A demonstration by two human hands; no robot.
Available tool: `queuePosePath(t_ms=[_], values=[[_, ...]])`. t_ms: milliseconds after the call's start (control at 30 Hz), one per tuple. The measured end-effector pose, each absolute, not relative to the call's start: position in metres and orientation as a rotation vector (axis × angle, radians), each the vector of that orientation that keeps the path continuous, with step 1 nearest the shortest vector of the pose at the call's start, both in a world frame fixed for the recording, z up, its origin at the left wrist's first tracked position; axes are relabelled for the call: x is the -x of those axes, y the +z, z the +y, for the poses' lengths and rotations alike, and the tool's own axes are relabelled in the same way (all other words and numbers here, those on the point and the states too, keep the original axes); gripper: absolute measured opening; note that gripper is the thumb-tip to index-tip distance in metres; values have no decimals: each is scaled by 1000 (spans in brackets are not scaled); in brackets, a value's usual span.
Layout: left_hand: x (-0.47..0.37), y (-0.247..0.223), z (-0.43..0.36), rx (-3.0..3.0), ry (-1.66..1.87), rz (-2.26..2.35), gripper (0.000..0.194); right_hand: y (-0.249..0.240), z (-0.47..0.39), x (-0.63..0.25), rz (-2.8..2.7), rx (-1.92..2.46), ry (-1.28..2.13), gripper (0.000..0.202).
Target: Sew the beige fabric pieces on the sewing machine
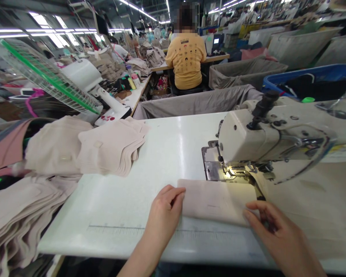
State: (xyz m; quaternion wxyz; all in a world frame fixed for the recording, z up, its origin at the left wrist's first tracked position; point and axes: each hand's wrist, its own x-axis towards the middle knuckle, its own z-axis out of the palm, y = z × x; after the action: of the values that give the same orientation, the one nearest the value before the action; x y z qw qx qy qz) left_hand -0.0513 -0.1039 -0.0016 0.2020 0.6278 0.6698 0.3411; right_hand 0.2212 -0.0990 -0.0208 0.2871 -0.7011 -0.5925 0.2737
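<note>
Beige folded cloth panel [216, 200]: flat within your grip
Left hand [166, 206]: pinching its left edge
Right hand [278, 229]: pinching its right end
Cream metal sewing machine [245, 130]: just beyond grip; panel likely not fed yet
Stacked beige cloth pieces [106, 152]: left of grip; can't tell if done

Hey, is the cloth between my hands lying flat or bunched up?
Flat: the beige cloth looks mostly smooth, with the left hand and right hand at opposite ends.

Dark ceiling [60, 7], rows of bright strip lights [138, 10], slanted windows [42, 20] glowing at upper left, glossy white surface [109, 204] in the foreground, another table [217, 58] with a wooden edge farther back, large bins [294, 50] at the right
</note>
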Motion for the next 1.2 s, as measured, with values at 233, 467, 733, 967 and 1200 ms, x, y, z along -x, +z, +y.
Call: queuePosePath(t_ms=[233, 467, 733, 967, 1200], values=[[52, -2, -102, -1754, 919, 1891, 23, -21, -99, -222, -1599, 1865, 726, 30], [52, 1, -100, -1789, 881, 1906, 27, -26, -97, -221, -1594, 1782, 716, 29], [57, 7, -94, -1846, 857, 1906, 29, -30, -91, -223, -1637, 1680, 745, 22], [58, 7, -94, -1838, 807, 1936, 31, -29, -89, -224, -1631, 1694, 814, 19], [58, 6, -94, -1846, 811, 1939, 31, -28, -86, -223, -1597, 1729, 863, 20]])
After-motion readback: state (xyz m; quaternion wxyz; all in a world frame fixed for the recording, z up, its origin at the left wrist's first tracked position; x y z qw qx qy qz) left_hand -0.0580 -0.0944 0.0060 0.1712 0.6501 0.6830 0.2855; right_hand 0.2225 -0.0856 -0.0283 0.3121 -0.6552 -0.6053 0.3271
